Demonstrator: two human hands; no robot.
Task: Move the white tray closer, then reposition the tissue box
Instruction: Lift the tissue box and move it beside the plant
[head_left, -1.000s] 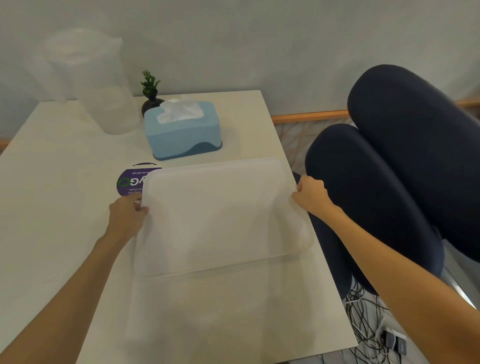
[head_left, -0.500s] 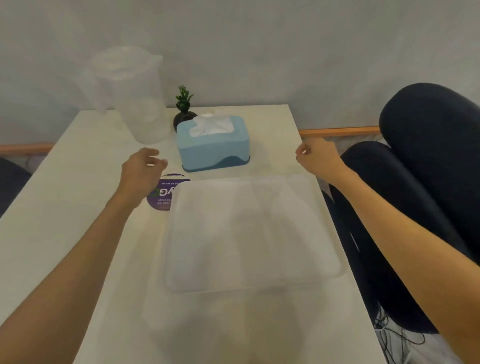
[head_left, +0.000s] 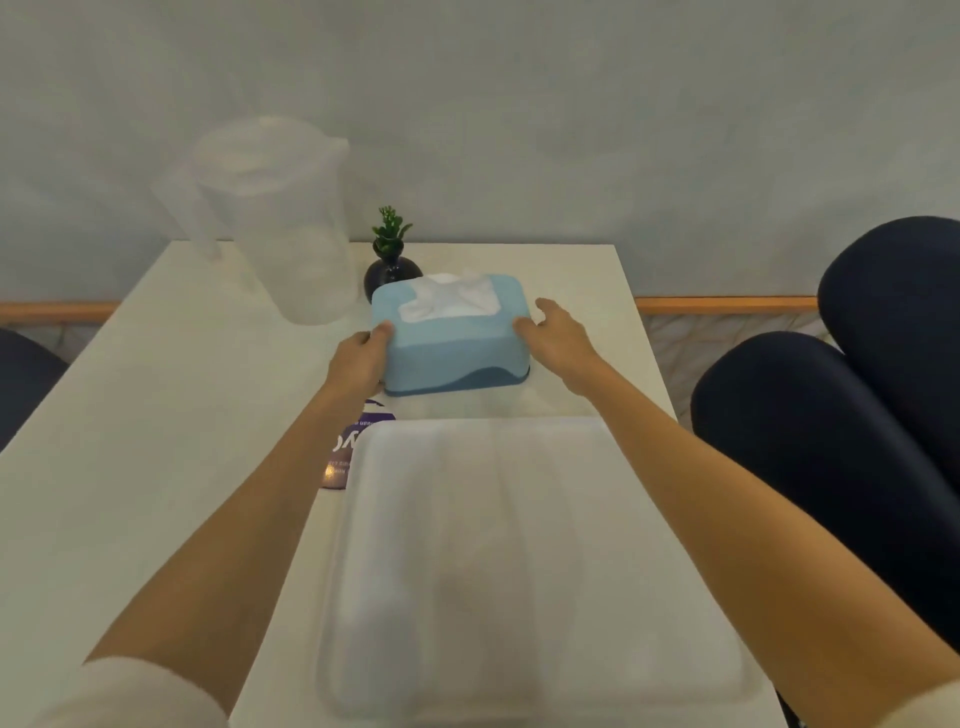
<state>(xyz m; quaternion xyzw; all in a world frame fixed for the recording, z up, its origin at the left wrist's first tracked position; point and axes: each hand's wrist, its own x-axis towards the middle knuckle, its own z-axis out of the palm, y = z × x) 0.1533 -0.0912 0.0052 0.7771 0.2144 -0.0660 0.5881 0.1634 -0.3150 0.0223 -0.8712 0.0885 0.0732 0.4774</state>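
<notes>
The white tray (head_left: 519, 561) lies flat near the table's front edge, between my forearms, with nothing in it. Behind it stands the light blue tissue box (head_left: 457, 348), a white tissue poking from its top. My left hand (head_left: 358, 364) presses against the box's left end with the thumb on its upper edge. My right hand (head_left: 558, 338) is at the box's right end, fingers spread along that side and touching it. The box rests on the table.
A clear plastic jug (head_left: 275, 218) stands at the back left of the white table (head_left: 156, 441). A small plant in a dark vase (head_left: 392, 265) sits just behind the box. A purple round coaster (head_left: 353, 447) peeks out by the tray's left corner. Dark blue chairs (head_left: 857, 415) stand at right.
Both hands let go of the tray, which now lies closer to me, and reached forward to the two ends of the tissue box. The camera view has shifted.
</notes>
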